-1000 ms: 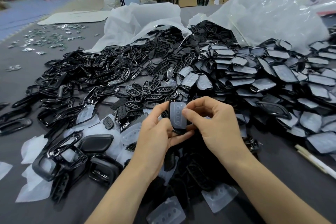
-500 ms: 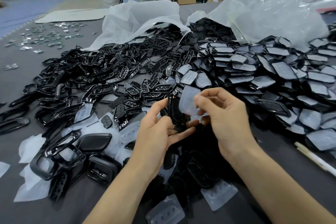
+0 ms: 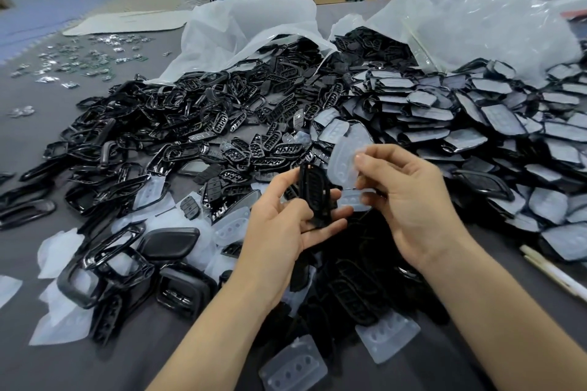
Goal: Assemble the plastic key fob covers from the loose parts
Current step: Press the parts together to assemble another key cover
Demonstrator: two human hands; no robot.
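Observation:
My left hand (image 3: 286,228) holds a black slotted button frame (image 3: 314,194) upright between thumb and fingers. My right hand (image 3: 409,197) pinches a translucent silicone button pad (image 3: 344,162) just right of the frame and apart from it. A second clear pad (image 3: 352,200) shows under the right fingers; I cannot tell whether it is held. Behind the hands, black frames (image 3: 178,133) lie heaped at left. Shells with clear pads (image 3: 476,124) are stacked at right.
Loose clear pads (image 3: 293,365) and black housings (image 3: 184,292) lie near the table's front edge. Two plastic bags (image 3: 476,9) spill parts at the back. A white pen (image 3: 556,273) lies at the right. Small metal pieces (image 3: 79,60) are scattered far left.
The clear pad lay against the black frame between both hands. My right hand has since drawn it up and to the right, off the frame, which my left hand now holds edge-on.

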